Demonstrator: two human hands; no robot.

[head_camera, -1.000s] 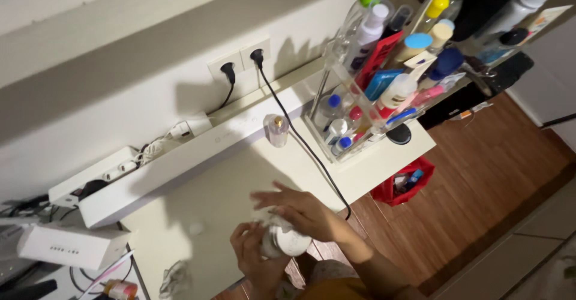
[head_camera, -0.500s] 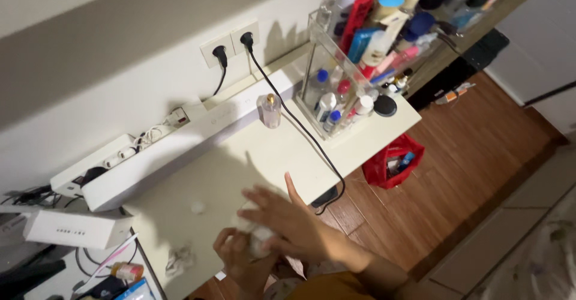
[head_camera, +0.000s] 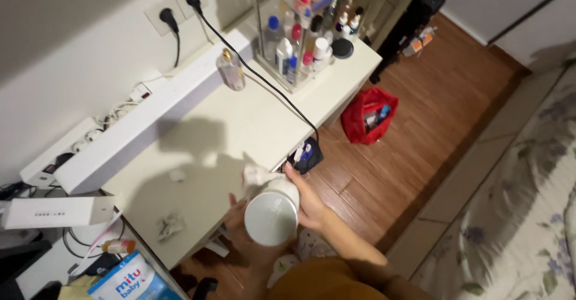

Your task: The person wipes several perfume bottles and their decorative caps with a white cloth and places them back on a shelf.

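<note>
left hand (head_camera: 240, 228), right hand (head_camera: 309, 201), both wrapped round white jar (head_camera: 271, 216)

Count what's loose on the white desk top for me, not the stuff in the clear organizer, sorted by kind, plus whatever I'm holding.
White jar, held in both hands: 1
Clear bottle with gold cap, standing by the ledge: 1
Crumpled tissue bits on the desk: 2 (the other)
Round black lid beside the organizer: 1
Total: 5

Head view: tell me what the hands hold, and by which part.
Both the left hand and right hand grip a white round container by its sides; a white tissue sits at its far end.
</note>
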